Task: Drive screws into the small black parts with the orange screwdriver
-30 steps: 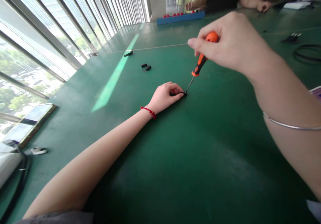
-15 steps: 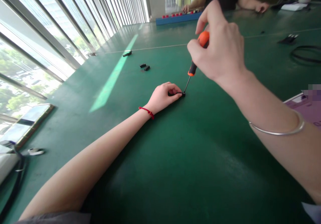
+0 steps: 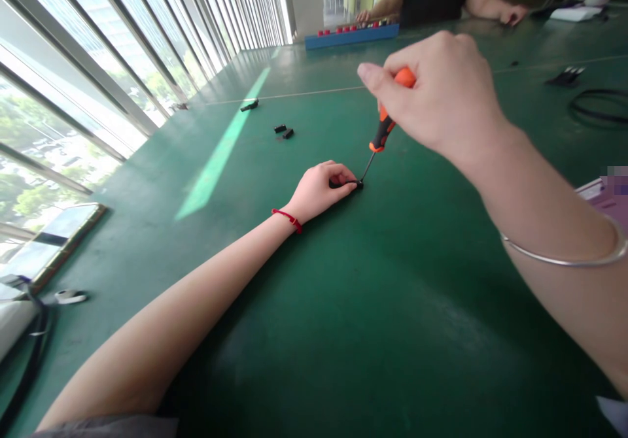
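My right hand is closed round the orange and black handle of a screwdriver. Its thin shaft slants down and left, with the tip on a small black part. That part lies on the green tabletop, pinched at its left end between the thumb and fingers of my left hand. The part is too small for me to make out its kind. A red cord circles my left wrist, and a silver bangle my right forearm.
Several small black pieces lie beyond my left hand. A phone and black cable are at left. Across the table sits a person behind a blue tray. A coiled cable and purple sheet are at right.
My right hand has turned at the wrist and come lower round the handle, its fingers now folded over. The screwdriver tilts slightly more to the right. My left hand stays in place.
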### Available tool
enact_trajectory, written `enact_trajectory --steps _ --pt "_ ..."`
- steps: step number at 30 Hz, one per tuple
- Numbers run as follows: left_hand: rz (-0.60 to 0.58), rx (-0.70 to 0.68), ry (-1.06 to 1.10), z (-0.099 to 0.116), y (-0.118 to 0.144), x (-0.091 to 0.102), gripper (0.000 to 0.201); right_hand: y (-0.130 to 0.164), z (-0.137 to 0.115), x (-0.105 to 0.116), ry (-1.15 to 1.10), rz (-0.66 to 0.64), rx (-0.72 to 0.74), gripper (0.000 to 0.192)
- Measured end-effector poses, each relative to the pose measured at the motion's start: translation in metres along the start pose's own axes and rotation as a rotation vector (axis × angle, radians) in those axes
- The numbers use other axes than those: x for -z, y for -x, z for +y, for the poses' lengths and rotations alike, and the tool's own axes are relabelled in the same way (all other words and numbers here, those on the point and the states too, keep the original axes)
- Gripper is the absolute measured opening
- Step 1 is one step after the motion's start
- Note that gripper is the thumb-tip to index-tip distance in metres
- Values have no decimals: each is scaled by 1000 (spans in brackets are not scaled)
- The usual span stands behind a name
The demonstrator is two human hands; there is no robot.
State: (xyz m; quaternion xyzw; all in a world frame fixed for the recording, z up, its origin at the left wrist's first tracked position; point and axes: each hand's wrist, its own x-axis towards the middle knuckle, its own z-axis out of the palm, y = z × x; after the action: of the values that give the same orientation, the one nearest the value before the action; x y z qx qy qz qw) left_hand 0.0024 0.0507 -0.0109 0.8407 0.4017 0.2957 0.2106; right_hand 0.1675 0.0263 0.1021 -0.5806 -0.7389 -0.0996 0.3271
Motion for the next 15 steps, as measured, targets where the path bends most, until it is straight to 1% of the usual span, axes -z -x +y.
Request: enact_trajectory --steps 1,2,3,4,6,8,9,10,11,12,13,15 --pt "1 0 1 0 0 0 16 0 1 1 -15 -1 14 29" --pt "1 -1 2 0 0 0 16 0 1 1 -38 -3 26 19" --pt "2 -1 2 0 0 0 16 -1 1 2 -58 -6 31 13" --pt "2 -1 1 0 0 0 16 -1 2 2 -65 -3 29 18" --pt "4 -1 1 0 0 0 16 -1 3 3 -38 -10 22 18" --pt "5 0 3 -1 0 0 15 -1 4 4 -15 -24 25 31" --pt "5 0 5 -1 0 0 15 -1 4 5 -28 -28 31 33" --pt "3 0 6 -1 0 0 16 -1 4 5 -53 -30 37 26" --pt "3 0 7 -1 0 0 16 -1 5 5 -77 -35 46 15" --pt "3 1 7 -1 1 0 16 -1 5 6 -92 -41 56 12" --pt "3 1 7 -1 1 0 16 -1 5 6 -92 -49 64 18" --pt "6 0 4 0 1 0 16 -1 6 7 -45 -66 59 18"
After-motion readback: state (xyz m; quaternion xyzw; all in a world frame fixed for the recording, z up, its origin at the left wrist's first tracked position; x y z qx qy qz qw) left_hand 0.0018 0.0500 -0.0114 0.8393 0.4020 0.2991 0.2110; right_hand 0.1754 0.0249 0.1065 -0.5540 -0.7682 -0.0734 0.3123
